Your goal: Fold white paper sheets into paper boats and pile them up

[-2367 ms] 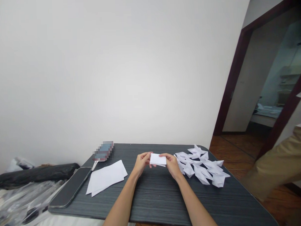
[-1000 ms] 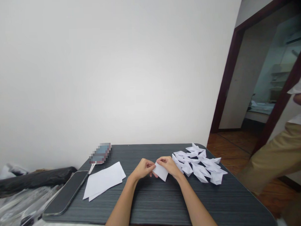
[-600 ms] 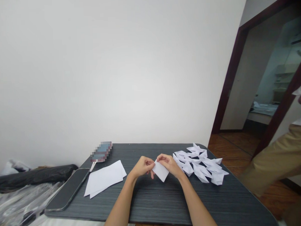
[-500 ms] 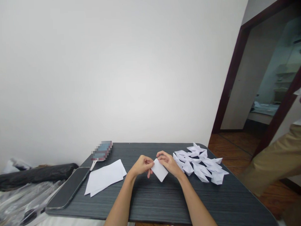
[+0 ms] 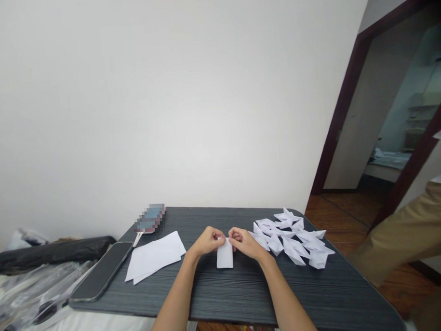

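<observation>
A small folded sheet of white paper (image 5: 224,256) stands nearly square to me above the dark table. Its upper left corner is pinched by my left hand (image 5: 209,240). My right hand (image 5: 244,242) pinches the upper right corner, so both hands are closed on the same paper with their fingertips close together. Right of my right hand lies a pile of folded white paper boats (image 5: 293,240). Flat white paper sheets (image 5: 154,254) overlap on the table to the left of my left hand.
The dark wood-grain table (image 5: 232,300) stands against a white wall. A black phone (image 5: 101,272) lies on its left edge, near a pixelated object (image 5: 150,218). Plastic-wrapped items (image 5: 33,288) sit further left. At right, a person in tan trousers (image 5: 407,226) is beside a doorway.
The folded paper has turned from a tilted diamond to an upright rectangle and moved slightly left. My right hand has shifted its hold to the top corner, closer to my left hand.
</observation>
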A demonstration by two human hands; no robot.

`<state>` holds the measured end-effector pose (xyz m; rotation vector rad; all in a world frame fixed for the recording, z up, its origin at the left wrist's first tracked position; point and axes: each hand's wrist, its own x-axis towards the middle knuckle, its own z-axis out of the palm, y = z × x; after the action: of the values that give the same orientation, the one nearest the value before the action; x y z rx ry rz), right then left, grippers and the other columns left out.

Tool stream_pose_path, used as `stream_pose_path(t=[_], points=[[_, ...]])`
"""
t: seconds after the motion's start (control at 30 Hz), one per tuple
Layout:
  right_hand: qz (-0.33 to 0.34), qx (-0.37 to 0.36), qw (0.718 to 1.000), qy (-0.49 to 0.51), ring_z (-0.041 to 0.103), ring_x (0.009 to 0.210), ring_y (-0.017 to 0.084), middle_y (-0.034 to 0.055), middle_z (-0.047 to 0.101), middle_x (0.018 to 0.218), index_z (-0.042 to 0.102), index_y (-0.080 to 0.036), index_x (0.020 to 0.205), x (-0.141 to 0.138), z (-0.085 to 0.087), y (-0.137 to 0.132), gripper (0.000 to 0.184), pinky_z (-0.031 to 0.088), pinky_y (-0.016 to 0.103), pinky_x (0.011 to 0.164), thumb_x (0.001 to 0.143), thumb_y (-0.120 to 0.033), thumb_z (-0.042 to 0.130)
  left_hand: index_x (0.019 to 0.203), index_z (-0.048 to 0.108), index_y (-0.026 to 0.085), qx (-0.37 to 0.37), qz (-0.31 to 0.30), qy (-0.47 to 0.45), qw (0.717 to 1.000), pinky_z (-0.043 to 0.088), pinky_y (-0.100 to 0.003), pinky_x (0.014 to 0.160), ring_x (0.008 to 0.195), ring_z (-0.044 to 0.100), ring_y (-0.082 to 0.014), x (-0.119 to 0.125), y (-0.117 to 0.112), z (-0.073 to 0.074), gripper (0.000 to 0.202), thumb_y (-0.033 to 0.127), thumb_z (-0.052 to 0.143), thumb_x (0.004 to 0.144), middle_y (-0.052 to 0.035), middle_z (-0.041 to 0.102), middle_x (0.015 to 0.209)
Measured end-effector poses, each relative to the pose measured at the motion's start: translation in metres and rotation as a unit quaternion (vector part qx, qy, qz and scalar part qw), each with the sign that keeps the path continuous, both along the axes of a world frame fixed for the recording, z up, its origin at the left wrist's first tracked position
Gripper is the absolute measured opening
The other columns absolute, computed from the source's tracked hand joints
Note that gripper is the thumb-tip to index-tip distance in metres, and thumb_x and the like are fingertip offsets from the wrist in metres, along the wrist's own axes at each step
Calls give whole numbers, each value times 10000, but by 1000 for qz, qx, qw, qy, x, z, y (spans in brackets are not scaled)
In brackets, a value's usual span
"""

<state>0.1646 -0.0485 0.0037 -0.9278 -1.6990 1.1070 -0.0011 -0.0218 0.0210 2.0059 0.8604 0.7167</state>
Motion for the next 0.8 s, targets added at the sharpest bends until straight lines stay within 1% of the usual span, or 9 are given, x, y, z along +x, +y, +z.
stream_pose_path(t=[0.1,0.2,0.3,0.37,0.43,0.57,0.8], points=[[-13,26,999,-29,452,461,75,-49,481,545,463,-180,658,1,-4,0,66,358,186,453,689,-232,488,594,580,76,2,-5,6,1000,253,-156,362,376,369,-53,0,1,-1,203,238,477,660,21,439,426],[-41,43,998,-27,439,456,74,-57,463,511,460,-179,625,3,-5,1,106,341,180,442,688,-254,501,586,576,78,-2,-2,0,1000,248,-153,362,376,363,-51,-1,1,1,215,257,487,666,25,421,419],[-44,20,999,14,453,458,81,-51,486,513,490,-176,684,3,-3,2,116,341,184,439,697,-290,503,596,572,80,-12,5,-30,999,259,-154,369,374,368,-50,-2,0,4,235,279,483,684,26,418,416],[-26,2,999,42,487,504,95,-25,539,571,524,-168,738,2,-2,3,157,359,194,464,697,-318,509,617,576,80,-21,1,-44,999,263,-153,366,364,377,-50,-2,0,5,252,298,477,698,25,427,413],[-18,-8,998,60,510,559,111,3,577,628,562,-153,725,1,-3,4,200,375,207,502,686,-345,521,663,583,79,-38,-8,-48,998,252,-151,344,336,372,-47,-2,-1,4,282,326,457,719,20,449,416],[-45,-21,995,88,509,563,116,15,599,640,612,-138,700,-1,-8,8,251,374,220,518,674,-374,530,753,590,69,-63,-27,-49,996,251,-150,316,301,380,-45,-1,-2,3,346,373,423,747,-6,507,454],[-89,-29,988,124,508,569,117,24,616,651,635,-137,683,-1,-13,12,211,375,224,535,655,-334,564,745,590,64,-61,-40,-56,996,286,-150,316,312,431,-58,2,-4,3,354,378,428,751,-24,530,472]])
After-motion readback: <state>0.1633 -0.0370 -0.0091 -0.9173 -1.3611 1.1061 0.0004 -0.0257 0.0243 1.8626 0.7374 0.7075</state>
